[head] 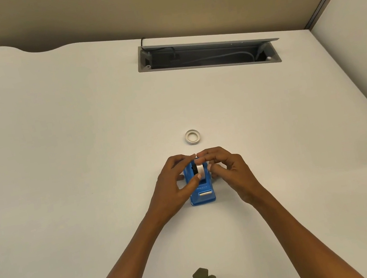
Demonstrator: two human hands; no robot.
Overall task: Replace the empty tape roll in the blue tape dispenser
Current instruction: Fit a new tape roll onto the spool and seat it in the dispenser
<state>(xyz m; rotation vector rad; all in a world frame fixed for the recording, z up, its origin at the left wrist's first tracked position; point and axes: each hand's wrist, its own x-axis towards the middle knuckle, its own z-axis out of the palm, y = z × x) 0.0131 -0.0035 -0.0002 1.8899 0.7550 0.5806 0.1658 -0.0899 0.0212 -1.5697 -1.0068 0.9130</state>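
Note:
The blue tape dispenser (203, 195) stands on the white desk (83, 155), its metal cutter end toward me. A white tape roll (200, 168) sits upright in its cradle on a black hub. My left hand (175, 184) reaches in from the left, thumb and fingertips on the roll. My right hand (227, 168) comes from the right, fingers curled over the top and right side of the roll. Both hands hide the dispenser's far end. A second, thin white roll (193, 137) lies flat on the desk just beyond the hands.
An open grey cable tray (208, 54) with cables inside is cut into the desk at the back. A beige partition wall (154, 0) rises behind it. The desk edge curves away at the far right.

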